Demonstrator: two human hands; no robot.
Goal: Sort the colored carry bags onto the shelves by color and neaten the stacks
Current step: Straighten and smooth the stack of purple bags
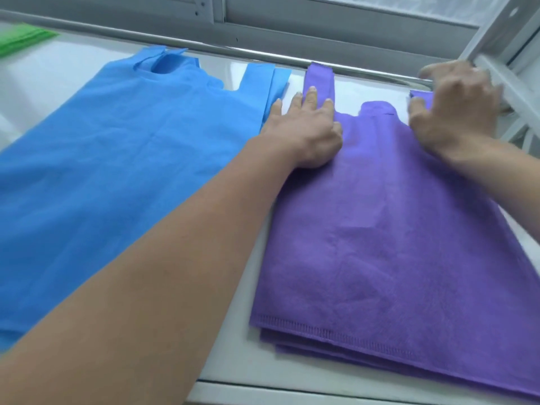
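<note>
A stack of purple carry bags (pixel 394 244) lies flat on the white shelf (pixel 228 340), on the right. My left hand (pixel 306 127) presses palm-down on its upper left corner, fingers spread over the left handle strap. Blurred, my right hand (pixel 455 112) rests on the upper right corner by the right handle, fingers bent; a grasp on the strap cannot be made out. To the left, a stack of blue carry bags (pixel 122 171) lies flat, its handles pointing to the back.
A green stack (pixel 20 39) shows at the far left back corner. A metal rail (pixel 263 55) runs along the shelf's back edge. A white rack upright (pixel 502 39) rises at the right, close to my right hand. A window frame stands behind.
</note>
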